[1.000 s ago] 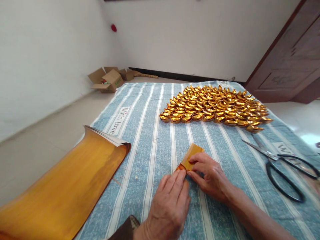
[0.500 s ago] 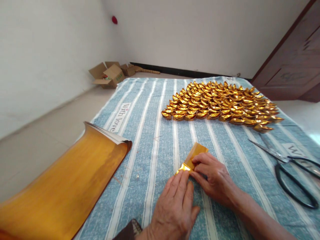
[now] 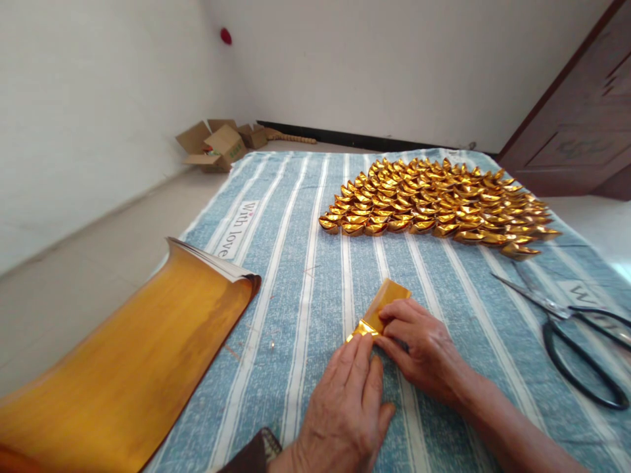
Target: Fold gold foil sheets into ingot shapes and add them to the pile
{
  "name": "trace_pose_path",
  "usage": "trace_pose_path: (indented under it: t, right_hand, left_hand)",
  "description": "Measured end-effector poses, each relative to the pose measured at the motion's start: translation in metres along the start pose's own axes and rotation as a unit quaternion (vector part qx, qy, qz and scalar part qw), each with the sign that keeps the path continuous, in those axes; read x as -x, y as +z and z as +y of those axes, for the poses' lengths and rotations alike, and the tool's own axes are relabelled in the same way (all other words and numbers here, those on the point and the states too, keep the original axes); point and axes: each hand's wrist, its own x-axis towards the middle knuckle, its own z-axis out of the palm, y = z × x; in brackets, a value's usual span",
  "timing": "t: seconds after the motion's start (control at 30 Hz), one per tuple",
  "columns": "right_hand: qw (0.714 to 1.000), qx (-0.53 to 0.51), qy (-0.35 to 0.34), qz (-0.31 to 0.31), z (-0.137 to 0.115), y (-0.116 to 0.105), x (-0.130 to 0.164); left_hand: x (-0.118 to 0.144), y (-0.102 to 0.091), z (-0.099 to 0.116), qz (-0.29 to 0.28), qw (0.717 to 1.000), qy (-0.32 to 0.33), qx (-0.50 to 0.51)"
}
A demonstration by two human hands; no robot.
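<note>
A small folded piece of gold foil paper (image 3: 382,303) lies on the blue striped cloth (image 3: 296,276). My right hand (image 3: 419,351) presses on its near edge with the fingertips. My left hand (image 3: 345,407) lies flat beside it, its fingertips touching the paper's near left corner. A thick stack of gold paper sheets (image 3: 133,361) curls up at the left. Several rows of folded gold ingots (image 3: 438,207) fill the far part of the cloth.
Black-handled scissors (image 3: 572,328) lie shut on the cloth at the right. Open cardboard boxes (image 3: 217,144) sit on the floor by the far wall. A dark wooden door (image 3: 576,125) stands at the right.
The view has tilted slightly. My hands have barely shifted; the left fingertips have slid a little along the paper's near corner.
</note>
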Motion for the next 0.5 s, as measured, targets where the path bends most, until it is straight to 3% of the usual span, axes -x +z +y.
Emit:
trace_pose_path:
  t: [0.5]
  right_hand:
    - [1.0, 0.014, -0.009, -0.009, 0.0018, -0.0005, 0.0]
  left_hand:
    - [-0.0004, 0.0008, 0.0009, 0.0, 1.0, -0.002, 0.001]
